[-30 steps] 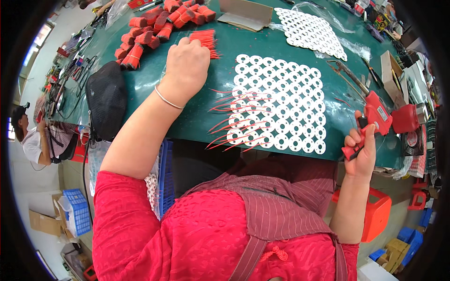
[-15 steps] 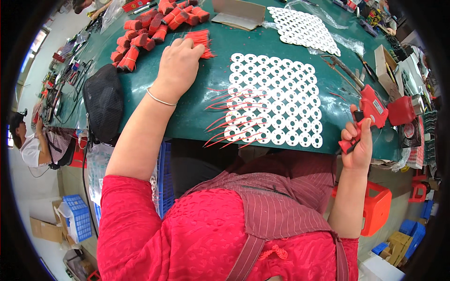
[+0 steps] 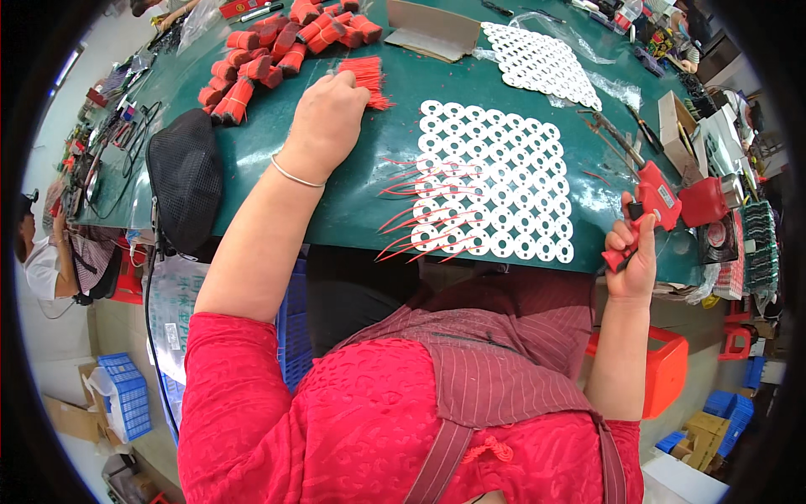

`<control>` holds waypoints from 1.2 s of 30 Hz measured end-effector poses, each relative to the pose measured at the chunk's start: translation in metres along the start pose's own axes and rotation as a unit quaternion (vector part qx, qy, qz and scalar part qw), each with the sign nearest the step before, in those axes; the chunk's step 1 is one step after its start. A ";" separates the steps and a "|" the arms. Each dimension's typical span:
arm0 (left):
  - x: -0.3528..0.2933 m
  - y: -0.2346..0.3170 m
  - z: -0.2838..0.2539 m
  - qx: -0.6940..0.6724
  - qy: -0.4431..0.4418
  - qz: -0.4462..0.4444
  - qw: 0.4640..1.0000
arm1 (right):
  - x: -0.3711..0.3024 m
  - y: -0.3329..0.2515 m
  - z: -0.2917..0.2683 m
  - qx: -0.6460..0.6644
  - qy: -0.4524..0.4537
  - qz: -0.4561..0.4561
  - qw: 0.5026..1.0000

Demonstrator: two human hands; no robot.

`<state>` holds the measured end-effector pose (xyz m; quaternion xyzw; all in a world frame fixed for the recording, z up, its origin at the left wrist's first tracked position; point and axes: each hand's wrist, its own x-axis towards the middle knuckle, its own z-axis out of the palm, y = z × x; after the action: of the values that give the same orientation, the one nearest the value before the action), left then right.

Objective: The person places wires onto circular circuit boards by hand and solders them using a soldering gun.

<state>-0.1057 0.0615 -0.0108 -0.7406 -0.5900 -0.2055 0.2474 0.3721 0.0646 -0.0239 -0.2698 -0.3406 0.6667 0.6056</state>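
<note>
"Right hand (image 3: 635, 256)?"
"I see it gripping the red soldering gun (image 3: 661, 199), right of the white discs (image 3: 502, 212)."
"Left hand (image 3: 326, 119)?"
"At the loose red wires (image 3: 368, 81), far left; its grip I can't tell."

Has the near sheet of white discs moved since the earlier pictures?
No, not visibly: the near sheet of white discs keeps the same place relative to the cardboard box; the whole view shifts slightly.

Red wires (image 3: 367, 77) — spread; soldering gun (image 3: 657, 199) — tilted
</note>
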 end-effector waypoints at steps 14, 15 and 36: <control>0.003 0.015 -0.007 0.083 -0.012 -0.013 0.996 | 0.001 -0.004 0.000 0.019 -0.003 0.019 1.000; 0.003 0.015 -0.008 0.082 -0.009 -0.013 0.997 | 0.002 -0.005 0.000 0.018 -0.004 0.017 1.000; -0.001 0.007 -0.008 -0.039 0.052 -0.030 0.997 | 0.003 -0.006 -0.005 0.034 0.011 0.031 0.999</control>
<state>-0.0997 0.0543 -0.0056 -0.7198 -0.5902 -0.2738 0.2422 0.3795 0.0683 -0.0221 -0.2674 -0.3026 0.6932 0.5970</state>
